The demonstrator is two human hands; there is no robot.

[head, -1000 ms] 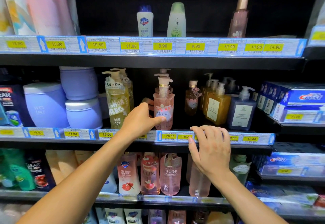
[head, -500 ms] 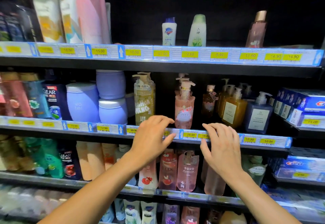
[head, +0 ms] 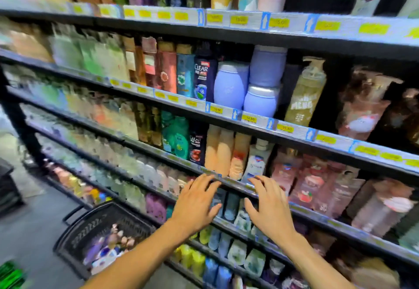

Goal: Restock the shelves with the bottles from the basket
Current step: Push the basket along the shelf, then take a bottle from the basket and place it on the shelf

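Observation:
Both my hands hover empty in front of the shelves, fingers spread. My left hand (head: 196,204) and my right hand (head: 271,209) are level with the lower shelf edge (head: 235,186). A black basket (head: 79,232) stands on the floor at the lower left and holds several bottles (head: 108,245), mostly purple and white. The pink pump bottle (head: 362,109) stands on the middle shelf at the right, blurred. The whole view is smeared by motion.
Several shelf rows run from left to right, packed with shampoo and body wash bottles. Purple jars (head: 231,84) and a yellow-green pump bottle (head: 303,98) stand on the middle shelf. A dark object (head: 6,186) is at the far left. Grey floor (head: 31,232) lies beside the basket.
My left hand has let go of the pink pump bottle. Both hands have dropped from the middle shelf edge. The view has swung left and down, bringing the basket into sight.

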